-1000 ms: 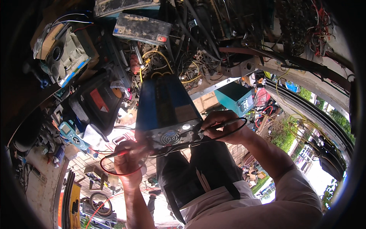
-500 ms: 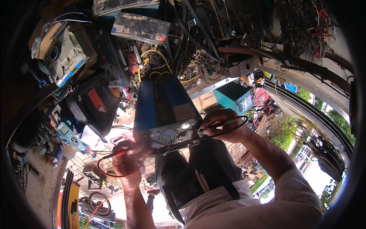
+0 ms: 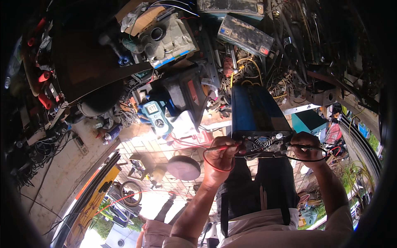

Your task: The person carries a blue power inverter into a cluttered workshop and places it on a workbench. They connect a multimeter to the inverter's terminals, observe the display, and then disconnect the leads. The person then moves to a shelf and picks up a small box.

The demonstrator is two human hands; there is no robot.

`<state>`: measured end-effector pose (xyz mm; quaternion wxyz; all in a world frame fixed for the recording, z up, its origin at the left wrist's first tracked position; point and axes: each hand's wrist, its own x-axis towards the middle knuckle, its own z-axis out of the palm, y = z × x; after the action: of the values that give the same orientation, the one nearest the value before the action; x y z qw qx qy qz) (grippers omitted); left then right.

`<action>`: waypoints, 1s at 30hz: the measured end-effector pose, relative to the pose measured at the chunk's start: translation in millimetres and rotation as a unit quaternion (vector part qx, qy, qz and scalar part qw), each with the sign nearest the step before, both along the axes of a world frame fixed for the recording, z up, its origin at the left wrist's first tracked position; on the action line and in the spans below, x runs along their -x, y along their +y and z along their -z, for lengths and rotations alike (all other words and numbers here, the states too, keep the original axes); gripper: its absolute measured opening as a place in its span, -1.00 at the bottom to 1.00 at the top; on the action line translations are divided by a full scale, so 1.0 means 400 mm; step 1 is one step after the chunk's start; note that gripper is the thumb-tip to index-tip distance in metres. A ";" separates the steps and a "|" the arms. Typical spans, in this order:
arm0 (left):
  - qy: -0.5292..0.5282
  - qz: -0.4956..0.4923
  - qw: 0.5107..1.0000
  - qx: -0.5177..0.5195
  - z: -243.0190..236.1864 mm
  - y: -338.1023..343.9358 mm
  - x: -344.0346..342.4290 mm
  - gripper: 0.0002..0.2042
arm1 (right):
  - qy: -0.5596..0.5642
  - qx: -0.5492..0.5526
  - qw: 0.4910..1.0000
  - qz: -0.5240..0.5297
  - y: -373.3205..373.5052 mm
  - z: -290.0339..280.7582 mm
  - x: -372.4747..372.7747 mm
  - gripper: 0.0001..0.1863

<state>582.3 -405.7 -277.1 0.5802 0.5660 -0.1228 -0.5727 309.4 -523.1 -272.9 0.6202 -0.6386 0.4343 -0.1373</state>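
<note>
A blue metal-cased device (image 3: 259,108) with a fan grille and terminals on its front panel lies on the cluttered bench. My left hand (image 3: 219,157) is closed on a red-leaded test probe (image 3: 225,147) at the panel's left terminal. On the panel's other side, my right hand (image 3: 308,151) grips a black-leaded probe (image 3: 304,147) near the right terminal. A light-blue multimeter (image 3: 155,120) with a lit display sits to the left, its leads running toward my hands.
Behind the device are a dirty battery (image 3: 244,35), tangled cables (image 3: 277,87) and metal bars. Cardboard and parts (image 3: 165,41) fill the upper left, a teal box (image 3: 308,124) stands right, a round stool (image 3: 183,167) below left. Another person (image 3: 157,227) appears at the lower left.
The view has swung left, shifting the scene rightward and bringing more of the multimeter, the stool and another person into sight. Both my hands remain at the device's panel with the probes.
</note>
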 end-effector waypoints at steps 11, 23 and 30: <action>-0.086 0.044 0.993 0.066 0.028 0.027 -0.006 -0.82 | 0.003 0.013 1.000 0.008 0.017 0.006 -0.009 -0.80; -0.020 0.005 0.999 0.050 0.024 0.023 0.015 -0.85 | 0.017 0.119 0.992 -0.045 0.002 -0.015 -0.023 -0.80; 0.020 -0.017 0.998 0.050 0.030 0.028 0.009 -0.83 | 0.002 0.118 0.992 -0.045 0.001 -0.008 -0.029 -0.84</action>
<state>578.8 -394.3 -289.0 0.6198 0.5271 -0.1298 -0.5668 320.9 -522.7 -269.7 0.5452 -0.7267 0.3869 -0.1583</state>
